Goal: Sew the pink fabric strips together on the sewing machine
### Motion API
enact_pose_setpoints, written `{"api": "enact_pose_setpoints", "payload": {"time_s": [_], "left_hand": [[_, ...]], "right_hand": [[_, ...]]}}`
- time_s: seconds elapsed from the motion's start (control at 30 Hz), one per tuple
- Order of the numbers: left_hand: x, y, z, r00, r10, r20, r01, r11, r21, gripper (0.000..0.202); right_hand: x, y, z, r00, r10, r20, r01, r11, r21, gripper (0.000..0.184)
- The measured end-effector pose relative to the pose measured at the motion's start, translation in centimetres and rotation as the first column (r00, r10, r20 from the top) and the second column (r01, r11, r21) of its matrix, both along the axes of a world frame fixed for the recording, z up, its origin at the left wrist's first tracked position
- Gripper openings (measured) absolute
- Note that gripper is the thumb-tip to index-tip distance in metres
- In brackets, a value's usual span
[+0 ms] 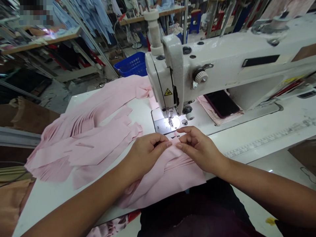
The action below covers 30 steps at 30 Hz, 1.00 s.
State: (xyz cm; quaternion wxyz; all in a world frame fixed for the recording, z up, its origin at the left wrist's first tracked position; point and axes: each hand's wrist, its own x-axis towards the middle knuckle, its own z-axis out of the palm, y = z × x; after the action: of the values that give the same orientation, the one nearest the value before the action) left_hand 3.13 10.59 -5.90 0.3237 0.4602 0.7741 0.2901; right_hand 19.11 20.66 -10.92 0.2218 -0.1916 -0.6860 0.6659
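While the pink fabric strip [170, 177] is held just in front of the presser foot [170, 120] of the sewing machine [222, 59], a small fold at its upper edge is pinched by the curled fingers [168, 143] of the left hand [148, 153] and the right hand [199, 148], which nearly touch. The strip's lower end reaches the near edge of the white table [49, 207]. Overlapping pink strips [84, 141] are spread just left of the left hand, their ragged edges near it. A narrow gap is left between the fold and the needle plate [166, 125]. A ruler scale [269, 141] is marked along the table, well right of the right hand.
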Motion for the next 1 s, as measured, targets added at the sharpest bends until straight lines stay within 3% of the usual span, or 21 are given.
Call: {"api": "enact_pose_setpoints", "payload": {"time_s": [0.13,0.23,0.37,0.47,0.53,0.6,0.73,0.87,1.0], "left_hand": [[-0.5,0.6,0.1,1.0,0.0,-0.03,-0.001,0.999,-0.04,0.029],[-0.9,1.4,0.3,0.999,0.005,-0.043,-0.009,0.994,-0.111,0.026],[-1.7,3.0,0.3,0.991,-0.055,-0.119,0.032,0.981,-0.191,0.022],[-2.4,4.4,0.0,0.973,-0.129,-0.19,0.08,0.966,-0.245,0.02],[-2.8,5.1,-0.3,0.963,-0.175,-0.205,0.111,0.952,-0.287,0.02],[-3.1,5.7,-0.4,0.954,-0.214,-0.21,0.14,0.938,-0.317,0.019],[-3.3,6.7,-0.4,0.942,-0.261,-0.211,0.171,0.915,-0.366,0.014],[-3.4,7.4,-0.4,0.919,-0.317,-0.235,0.214,0.901,-0.378,0.022],[-4.0,8.0,-0.9,0.905,-0.312,-0.289,0.221,0.925,-0.309,0.024]], "right_hand": [[0.0,0.4,0.5,0.996,0.071,0.062,-0.062,0.988,-0.144,0.041],[-0.3,0.8,0.9,0.99,0.067,0.124,-0.045,0.984,-0.171,0.043],[-1.4,1.7,1.4,0.962,-0.008,0.274,0.0,1.0,0.031,0.038],[-2.4,2.3,1.6,0.911,-0.043,0.411,-0.084,0.955,0.284,0.022],[-3.0,2.6,1.7,0.882,-0.039,0.47,-0.202,0.87,0.45,0.011],[-3.4,2.6,1.8,0.859,-0.036,0.511,-0.316,0.748,0.584,0.02],[-3.5,2.7,1.9,0.829,-0.022,0.559,-0.461,0.538,0.706,0.024],[-2.9,3.2,1.4,0.859,-0.009,0.511,-0.471,0.376,0.798,0.014],[-2.6,3.8,0.6,0.907,-0.006,0.421,-0.407,0.248,0.879,0.01]]}}
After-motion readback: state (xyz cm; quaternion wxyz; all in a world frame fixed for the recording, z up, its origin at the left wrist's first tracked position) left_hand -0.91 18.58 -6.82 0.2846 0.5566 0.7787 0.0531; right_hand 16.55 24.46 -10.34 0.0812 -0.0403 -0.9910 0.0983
